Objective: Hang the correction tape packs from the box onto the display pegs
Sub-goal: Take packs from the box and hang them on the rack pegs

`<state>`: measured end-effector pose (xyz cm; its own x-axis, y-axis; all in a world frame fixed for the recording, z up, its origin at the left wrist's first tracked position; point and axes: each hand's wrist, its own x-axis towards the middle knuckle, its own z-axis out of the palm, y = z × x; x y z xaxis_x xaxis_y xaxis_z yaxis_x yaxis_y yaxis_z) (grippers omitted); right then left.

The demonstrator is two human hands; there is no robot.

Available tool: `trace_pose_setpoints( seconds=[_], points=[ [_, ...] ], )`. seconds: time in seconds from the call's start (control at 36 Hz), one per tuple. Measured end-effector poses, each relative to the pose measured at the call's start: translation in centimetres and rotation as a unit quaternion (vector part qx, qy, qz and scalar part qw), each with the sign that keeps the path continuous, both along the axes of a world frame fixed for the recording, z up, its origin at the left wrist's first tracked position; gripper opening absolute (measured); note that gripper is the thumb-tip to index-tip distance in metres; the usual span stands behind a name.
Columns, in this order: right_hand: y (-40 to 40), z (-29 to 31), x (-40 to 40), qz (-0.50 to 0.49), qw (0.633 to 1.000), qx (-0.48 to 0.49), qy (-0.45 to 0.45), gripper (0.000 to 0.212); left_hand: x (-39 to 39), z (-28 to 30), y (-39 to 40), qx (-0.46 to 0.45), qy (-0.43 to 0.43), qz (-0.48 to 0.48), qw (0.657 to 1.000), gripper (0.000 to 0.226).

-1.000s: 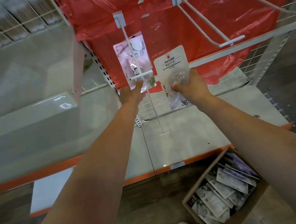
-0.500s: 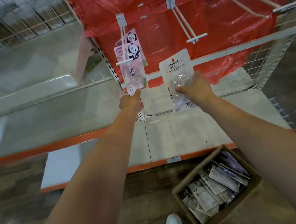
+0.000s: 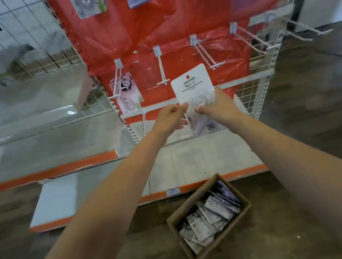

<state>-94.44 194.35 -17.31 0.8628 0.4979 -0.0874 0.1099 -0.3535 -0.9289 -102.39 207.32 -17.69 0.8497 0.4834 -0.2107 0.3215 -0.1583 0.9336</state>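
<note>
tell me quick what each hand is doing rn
Left hand: pinches the left edge of the correction tape pack.
Right hand: grips the same pack.

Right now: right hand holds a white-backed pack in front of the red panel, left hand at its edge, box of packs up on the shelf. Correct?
Not quite. The head view shows the box on the floor in front of the shelf, not on it. The rest stands: the right hand holds the white-backed pack before the red panel, with the left hand at its edge.

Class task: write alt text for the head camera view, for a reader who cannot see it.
Both hands, left hand and right hand, hold a white correction tape pack before an empty display peg. A cardboard box of packs sits on the floor below.
</note>
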Motion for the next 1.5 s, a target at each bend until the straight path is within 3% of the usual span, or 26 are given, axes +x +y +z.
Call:
trace_pose_setpoints(
  seconds=[0.11, 0.22, 0.28, 0.39, 0.53, 0.67, 0.72, 0.83, 1.06, 1.33, 1.5],
  points=[
    [-3.8, 2.8, 1.6, 0.011, 0.999, 0.039, 0.018, 0.074, 1.2, 4.0, -3.8, -0.014, -0.025, -0.06, 0.998, 0.023],
    [-7.0, 7.7, 2.0, -0.007, 0.998, 0.063, -0.007, 0.031, 2.7, 7.9, -6.6, -0.055, -0.069, -0.092, 0.992, 0.019],
    [-8.1, 9.8, 2.5, -0.007, 0.997, 0.067, -0.035, 0.021, 3.5, 9.7, -7.4, -0.071, -0.087, -0.097, 0.989, 0.027],
    [-9.5, 13.5, 4.1, -0.023, 0.996, 0.055, -0.073, 0.039, 5.6, 13.3, -8.3, -0.06, -0.114, -0.119, 0.984, 0.026],
    [-10.4, 19.4, 6.1, -0.017, 0.989, 0.049, -0.14, 0.032, 9.8, 17.9, -8.3, -0.036, -0.162, -0.129, 0.978, 0.032],
    [-10.5, 20.8, 12.1, -0.046, 0.986, 0.006, -0.162, 0.082, 13.9, 20.8, -7.5, -0.019, -0.198, -0.122, 0.972, 0.027],
    [-10.6, 22.3, 11.6, -0.068, 0.983, -0.034, -0.167, 0.062, 15.7, 21.4, -7.2, -0.028, -0.207, -0.107, 0.972, 0.026],
    [-11.6, 22.7, 13.2, -0.081, 0.968, -0.107, -0.211, 0.041, 19.0, 21.6, -7.3, -0.022, -0.211, -0.112, 0.971, 0.032],
    [-15.6, 21.8, 16.3, -0.068, 0.909, -0.292, -0.288, 0.041, 24.0, 20.9, -9.4, 0.014, -0.182, -0.151, 0.972, 0.034],
    [-18.8, 20.2, 23.5, -0.06, 0.892, -0.342, -0.29, 0.05, 29.3, 19.9, -13.4, 0.044, -0.16, -0.143, 0.976, 0.034],
    [-20.8, 20.2, 28.3, -0.028, 0.9, -0.322, -0.292, 0.037, 32.2, 20.4, -16.4, 0.053, -0.179, -0.122, 0.975, 0.033]
  ],
)
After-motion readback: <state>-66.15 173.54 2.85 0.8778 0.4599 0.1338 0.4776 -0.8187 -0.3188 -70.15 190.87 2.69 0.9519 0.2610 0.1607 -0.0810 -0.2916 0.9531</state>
